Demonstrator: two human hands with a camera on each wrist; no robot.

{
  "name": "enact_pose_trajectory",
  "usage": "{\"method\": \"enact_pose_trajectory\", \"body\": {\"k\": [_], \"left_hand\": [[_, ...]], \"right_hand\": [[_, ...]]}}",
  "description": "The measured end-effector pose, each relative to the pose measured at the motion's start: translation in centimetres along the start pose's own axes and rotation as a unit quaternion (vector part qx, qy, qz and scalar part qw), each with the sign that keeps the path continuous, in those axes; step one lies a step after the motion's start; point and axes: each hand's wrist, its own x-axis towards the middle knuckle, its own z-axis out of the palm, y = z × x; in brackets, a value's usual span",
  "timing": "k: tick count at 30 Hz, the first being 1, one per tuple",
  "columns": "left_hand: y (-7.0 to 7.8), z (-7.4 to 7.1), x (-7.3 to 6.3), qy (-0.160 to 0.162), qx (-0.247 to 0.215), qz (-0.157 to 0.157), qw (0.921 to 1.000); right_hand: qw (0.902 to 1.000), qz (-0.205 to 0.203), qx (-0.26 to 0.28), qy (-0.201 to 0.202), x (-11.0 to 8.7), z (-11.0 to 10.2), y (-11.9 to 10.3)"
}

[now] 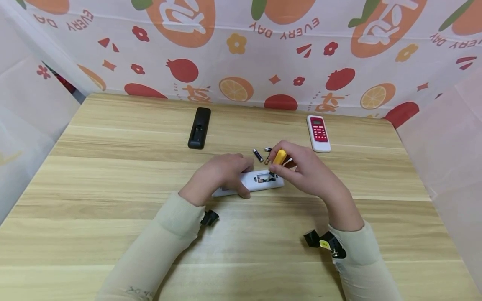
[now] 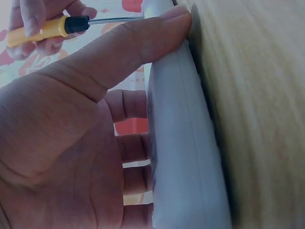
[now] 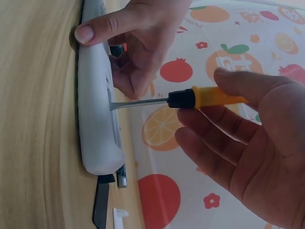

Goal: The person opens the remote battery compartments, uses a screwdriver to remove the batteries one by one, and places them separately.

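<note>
A white remote control [image 1: 248, 180] lies back side up on the table, its battery compartment [image 1: 265, 178] uncovered. My left hand [image 1: 224, 172] grips it across its left part, thumb [image 2: 167, 28] along the near edge and fingers at the far edge. In my right hand [image 1: 310, 171] is a screwdriver with a yellow handle [image 1: 280, 156] and black collar, pinched between thumb and fingers. Its metal shaft [image 3: 143, 102] points down, the tip right at the compartment opening. Just beyond the remote lie small batteries [image 1: 257, 155], partly hidden by the right hand.
A black remote control [image 1: 199, 128] lies at the back, left of centre. Toward the back right is a white remote with a red keypad [image 1: 319, 133]. A fruit-printed cloth [image 1: 241, 50] hangs behind the wooden table [image 1: 94, 188].
</note>
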Motion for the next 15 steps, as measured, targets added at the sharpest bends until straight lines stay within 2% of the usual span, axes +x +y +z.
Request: {"method": "enact_pose_trajectory", "body": {"k": [5,15], "left_hand": [[0.0,0.0,0.0,0.003,-0.002,0.006,1.0000],[-0.1,0.1,0.0,0.000,0.003,0.001,1.0000]], "right_hand": [[0.9997,-0.021,0.003,0.007,-0.1,0.0,-0.5],[0.9943,0.005,-0.104,0.022,-0.7,0.5,-2.8]]}}
